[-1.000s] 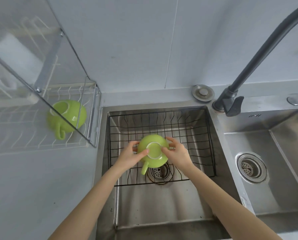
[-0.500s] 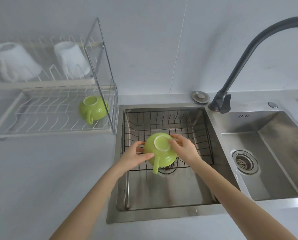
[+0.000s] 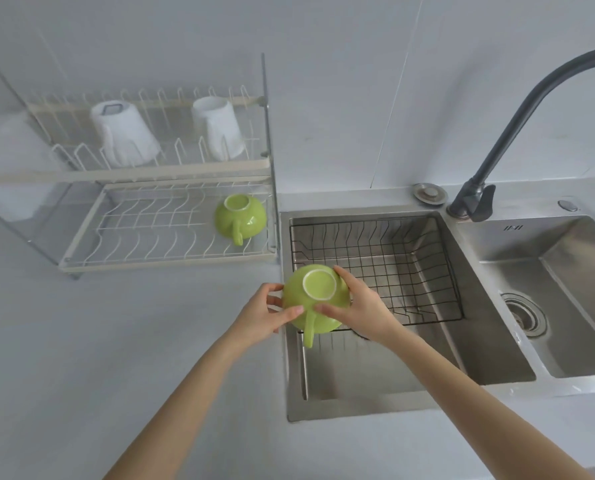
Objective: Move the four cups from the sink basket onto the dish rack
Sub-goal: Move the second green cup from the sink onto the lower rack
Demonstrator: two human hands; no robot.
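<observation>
Nearest, both hands hold one green cup (image 3: 315, 299) upside down, left hand (image 3: 259, 315) and right hand (image 3: 365, 311) cupping opposite sides, handle pointing back toward me. I see it above the left rim of the sink basket (image 3: 438, 271), which looks empty. Farther off, up and left, the dish rack (image 3: 164, 261): lower tier holds a second green cup (image 3: 240, 216), open wire to its left. Left hand is nearer the rack.

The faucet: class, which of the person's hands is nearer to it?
Right. The right hand is on the held green cup's side facing the faucet; the left hand is on the far side.
</observation>
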